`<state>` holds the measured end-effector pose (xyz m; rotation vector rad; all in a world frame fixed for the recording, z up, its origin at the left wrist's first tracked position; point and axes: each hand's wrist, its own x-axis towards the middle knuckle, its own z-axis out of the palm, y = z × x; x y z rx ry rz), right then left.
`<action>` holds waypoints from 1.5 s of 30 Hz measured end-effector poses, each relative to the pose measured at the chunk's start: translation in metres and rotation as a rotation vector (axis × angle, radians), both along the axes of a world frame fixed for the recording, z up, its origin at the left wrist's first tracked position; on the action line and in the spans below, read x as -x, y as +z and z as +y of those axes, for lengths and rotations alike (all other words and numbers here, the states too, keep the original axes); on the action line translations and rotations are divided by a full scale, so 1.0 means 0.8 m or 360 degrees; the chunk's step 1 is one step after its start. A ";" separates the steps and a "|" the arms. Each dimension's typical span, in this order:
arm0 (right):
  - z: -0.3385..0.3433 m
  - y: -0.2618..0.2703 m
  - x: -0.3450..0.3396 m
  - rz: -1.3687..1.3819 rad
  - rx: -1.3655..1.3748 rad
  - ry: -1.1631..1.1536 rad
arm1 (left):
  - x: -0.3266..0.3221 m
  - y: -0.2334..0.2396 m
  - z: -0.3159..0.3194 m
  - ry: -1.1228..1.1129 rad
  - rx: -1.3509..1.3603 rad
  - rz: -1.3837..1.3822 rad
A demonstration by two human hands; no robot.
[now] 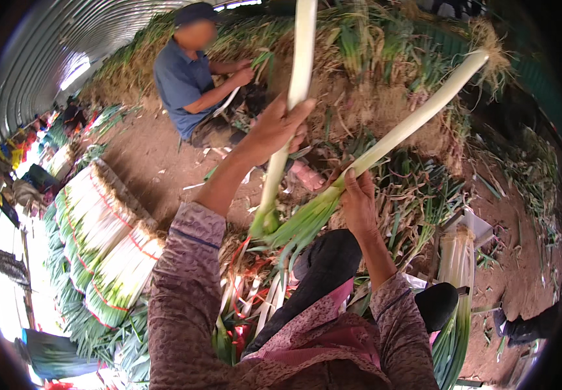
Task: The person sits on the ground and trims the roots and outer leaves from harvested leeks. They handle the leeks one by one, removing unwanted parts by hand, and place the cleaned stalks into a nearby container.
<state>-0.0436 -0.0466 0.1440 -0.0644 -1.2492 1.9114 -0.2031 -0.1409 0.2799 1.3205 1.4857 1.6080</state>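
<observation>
My left hand [281, 127] is closed around the white stalk of a large green onion [303, 48]. That stalk runs past the top edge of the picture, and its green lower end hangs near my knee. In my right hand [359, 200] is a second green onion [417, 114], gripped where the white turns green. It slants up to the right, and its shaggy roots [493, 53] are at the far upper end. Its green leaves [305, 222] fall across my lap, beside the first onion's green end.
Bundles of green onions [115, 195] tied with red string are stacked at left. A co-worker [183, 92] sits ahead, holding an onion. Behind runs a heap of unpeeled onions [359, 92]. Onions rest on a metal stand [478, 229] at right. Leaf litter [412, 195] covers the ground ahead.
</observation>
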 end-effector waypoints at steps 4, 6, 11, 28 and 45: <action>0.018 0.015 -0.030 0.0098 0.0177 0.0157 | 0.013 -0.024 0.010 0.0152 0.0188 0.0177; 0.020 0.019 -0.040 0.0104 0.0199 0.0160 | 0.020 -0.054 0.008 0.0180 0.0313 0.0258; 0.028 0.014 -0.072 0.0282 0.0537 0.0467 | 0.014 -0.148 -0.033 0.0519 0.0522 0.1458; 0.032 -0.026 -0.132 -0.0985 -0.0508 0.0167 | -0.139 -0.183 -0.036 -0.0017 0.0419 0.0713; 0.056 0.008 -0.160 -0.1328 -0.2078 -0.0869 | -0.118 -0.106 -0.002 0.0808 -0.0447 0.2646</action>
